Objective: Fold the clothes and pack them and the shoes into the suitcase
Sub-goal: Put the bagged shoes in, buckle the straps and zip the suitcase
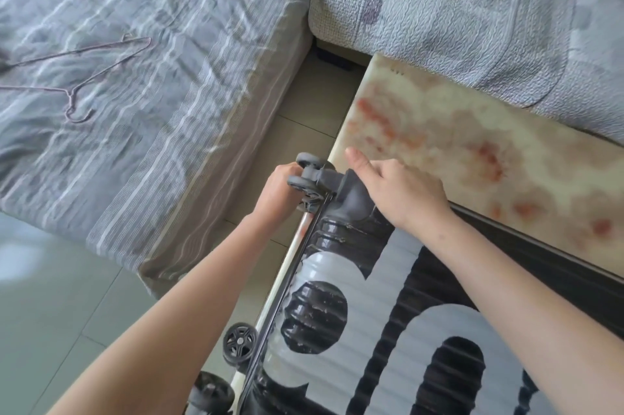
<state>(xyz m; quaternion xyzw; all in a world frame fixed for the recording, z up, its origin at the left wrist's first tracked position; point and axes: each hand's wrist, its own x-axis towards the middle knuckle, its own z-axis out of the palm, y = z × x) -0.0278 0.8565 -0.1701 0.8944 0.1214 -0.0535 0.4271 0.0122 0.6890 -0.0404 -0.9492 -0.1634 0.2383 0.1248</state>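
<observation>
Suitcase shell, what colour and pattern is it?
Glossy black suitcase, ribbed, with big white lettering; the head view shows it.

A suitcase (337, 296) lies on a table (439, 144); bed (152, 144) with 2 hangers (72, 90) at left, cushioned seat (439, 9) behind.

A bed (135, 83) fills the left, under a creased grey cover with pale stripes that hangs down its side. Two thin wire hangers lie on it near the left edge, one (81, 51) above the other (69, 105). At top right is a second mattress or cushion (456, 9) in quilted blue-grey fabric with faded patches. A cream slab (472, 151) with orange-red marbling runs beside it, its far edge under the hanging quilt. The floor (60, 296) is pale grey-green tile with thin joints. The light is soft and even
</observation>
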